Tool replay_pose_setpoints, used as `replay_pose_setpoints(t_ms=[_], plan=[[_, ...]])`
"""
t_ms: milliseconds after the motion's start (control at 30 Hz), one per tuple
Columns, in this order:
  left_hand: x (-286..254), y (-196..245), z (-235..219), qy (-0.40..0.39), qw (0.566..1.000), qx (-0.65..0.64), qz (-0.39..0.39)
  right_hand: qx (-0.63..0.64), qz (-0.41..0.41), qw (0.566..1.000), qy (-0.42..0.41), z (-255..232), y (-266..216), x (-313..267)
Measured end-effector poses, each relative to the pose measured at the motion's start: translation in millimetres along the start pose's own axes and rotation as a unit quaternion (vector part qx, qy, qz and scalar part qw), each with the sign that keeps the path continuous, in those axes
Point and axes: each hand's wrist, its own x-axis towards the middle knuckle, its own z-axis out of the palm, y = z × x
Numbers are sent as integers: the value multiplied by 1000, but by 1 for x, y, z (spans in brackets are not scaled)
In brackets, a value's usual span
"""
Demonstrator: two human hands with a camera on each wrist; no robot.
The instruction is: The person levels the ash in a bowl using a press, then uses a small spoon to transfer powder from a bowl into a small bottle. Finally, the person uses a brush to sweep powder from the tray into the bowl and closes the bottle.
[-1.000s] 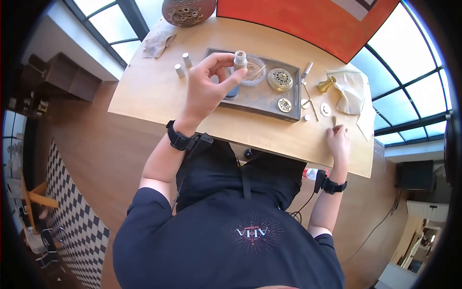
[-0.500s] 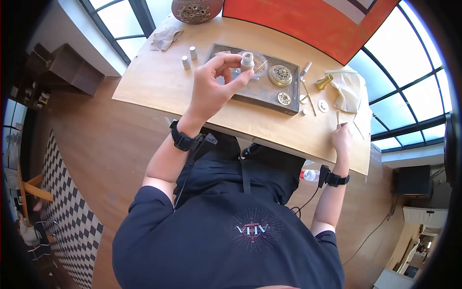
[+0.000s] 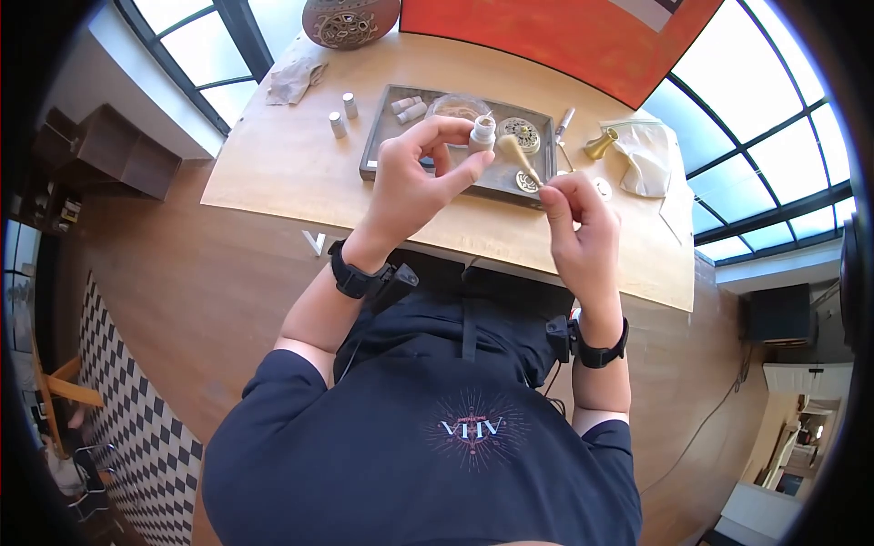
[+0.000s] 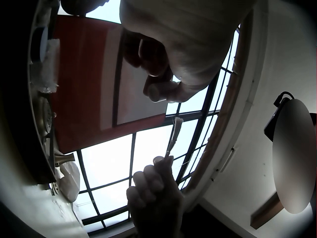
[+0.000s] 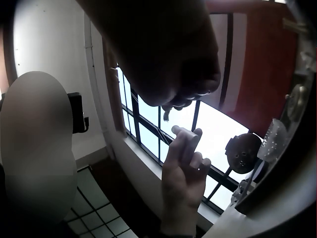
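Note:
My left hand (image 3: 405, 187) holds a small open glass bottle (image 3: 482, 135) upright between thumb and fingers, above the grey tray (image 3: 503, 197). My right hand (image 3: 587, 227) pinches the thin handle of a small gold-coloured tool (image 3: 516, 156) with a broad end. That broad end points up and left, close to the bottle's mouth. In the left wrist view the tool (image 4: 175, 131) stands tilted against the window. A pierced-lid brass burner (image 3: 521, 133) and a round openwork brass plate (image 3: 528, 182) sit in the tray behind the tool. A clear bowl (image 3: 452, 104) is partly hidden by my left hand.
Two capped bottles (image 3: 338, 126) stand left of the tray, near a crumpled cloth (image 3: 296, 80). More bottles (image 3: 411, 111) lie in the tray. To the right are a brass cone-shaped holder (image 3: 600, 145) and a whitish bag (image 3: 648, 156). A patterned pot (image 3: 350, 25) and a red panel (image 3: 537, 45) stand behind.
My right hand has come up and left from the table's right side, bringing the gold-coloured tool near the bottle. The left hand still holds the bottle, slightly farther right.

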Motion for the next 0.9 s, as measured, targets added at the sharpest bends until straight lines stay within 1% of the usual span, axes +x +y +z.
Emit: replay_pose_setpoints(t_ms=[33,133,167,267,300,400,433,467,533,633,733,767,800,833,867,900], plan=[[0,1,0,0,1000,9,5,-18,-34,999,8,3,-5,2],[0,-2,-3,-2,999,45,16,-40,-92,994,46,12,-15,8],[-1,-3,-2,-4,998,59,19,-67,-101,992,38,10,-16,9],[-4,0,0,9,998,49,31,-148,-87,979,110,7,4,21],[-6,0,0,11,998,44,31,-182,-28,978,101,1,7,23],[-9,0,-3,27,998,41,36,-154,-52,980,113,-1,8,19],[-10,0,-3,34,998,45,39,-121,-62,986,93,4,3,13],[-10,0,-3,41,997,50,43,-122,-123,983,65,7,-1,10],[-12,6,-6,35,997,63,36,-173,-151,972,48,13,-3,10],[-12,10,-7,30,997,69,32,-246,-42,963,97,11,9,23],[-10,9,-9,34,996,81,35,-234,-40,968,79,3,22,27],[-10,6,-8,32,995,84,36,-219,-2,975,48,1,23,23],[-12,3,-5,30,995,91,26,-117,43,992,33,1,21,18],[-13,3,-4,25,995,98,17,-12,90,996,21,2,14,14],[-10,2,-2,23,994,105,13,92,130,987,13,2,11,12],[-10,-5,-1,22,994,107,21,138,110,984,5,3,13,9]])
